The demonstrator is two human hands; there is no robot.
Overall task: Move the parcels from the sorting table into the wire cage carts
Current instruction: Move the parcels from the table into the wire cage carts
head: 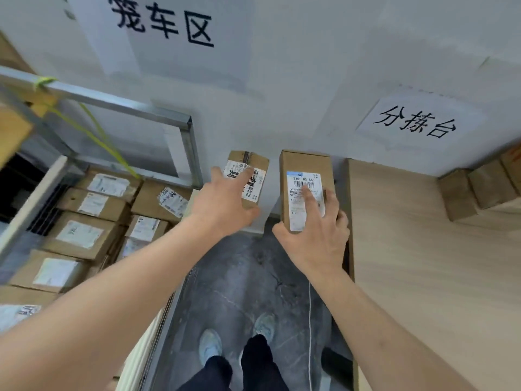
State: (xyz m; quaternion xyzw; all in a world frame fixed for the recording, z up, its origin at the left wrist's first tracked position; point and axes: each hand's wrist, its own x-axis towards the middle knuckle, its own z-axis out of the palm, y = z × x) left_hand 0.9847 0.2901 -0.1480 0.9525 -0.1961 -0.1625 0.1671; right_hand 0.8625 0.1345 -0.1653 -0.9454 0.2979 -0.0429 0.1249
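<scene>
Fingers (pixel 308 194) of the right hand (pixel 313 235) are being curled round a tall box (pixel 306 165), while a smaller box (pixel 249 176) is being gripped by the left hand (pixel 220 204). Both boxes are being held above the floor (pixel 242 277), between the cart (pixel 180 125) of stacked parcels (pixel 93 204) and the wooden table (pixel 423 249).

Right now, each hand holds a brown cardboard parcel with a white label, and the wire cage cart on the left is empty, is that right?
Not quite. The head view shows the wire cage cart already holding many labelled cardboard boxes. The rest stands: the left hand holds a small brown cardboard parcel and the right hand a taller brown cardboard parcel, each with a white label.
</scene>
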